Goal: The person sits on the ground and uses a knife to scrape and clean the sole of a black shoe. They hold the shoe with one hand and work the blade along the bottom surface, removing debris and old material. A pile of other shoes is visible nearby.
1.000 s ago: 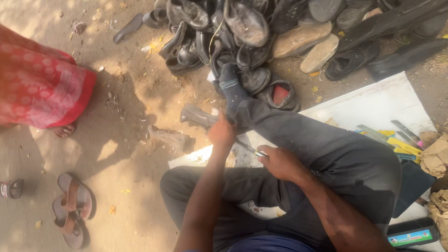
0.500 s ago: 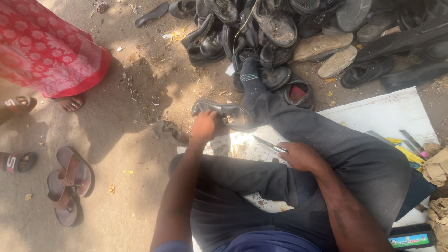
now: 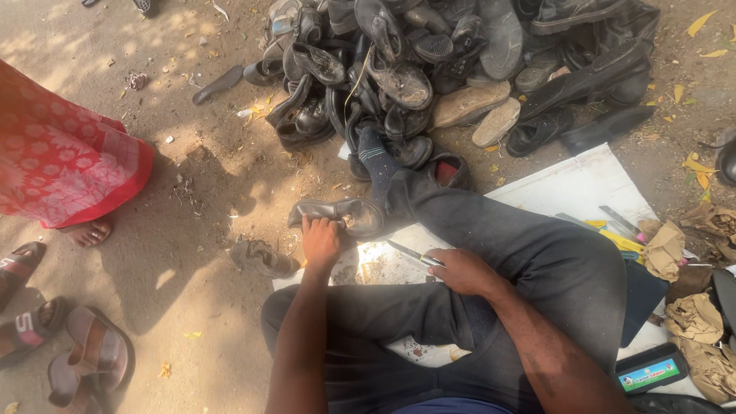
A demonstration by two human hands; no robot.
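My left hand (image 3: 320,241) reaches forward and rests its fingers on a worn dark leather shoe (image 3: 341,215) lying on the dirt beside my outstretched leg. My right hand (image 3: 458,270) lies on my thigh, closed around a thin metal blade (image 3: 408,253) that points left over the white sheet (image 3: 567,192). I sit on that sheet in dark trousers, one socked foot stretched toward the shoe heap.
A big pile of old dark shoes (image 3: 429,69) fills the top. A single shoe (image 3: 262,258) lies near my knee. A person in a red dress (image 3: 61,165) stands at left, sandals (image 3: 88,360) below. Tools (image 3: 621,226) and rags (image 3: 694,322) lie at right.
My left hand has stretched out from near my lap to the dark shoe on the ground. The view has shifted, and the right hand keeps the blade.
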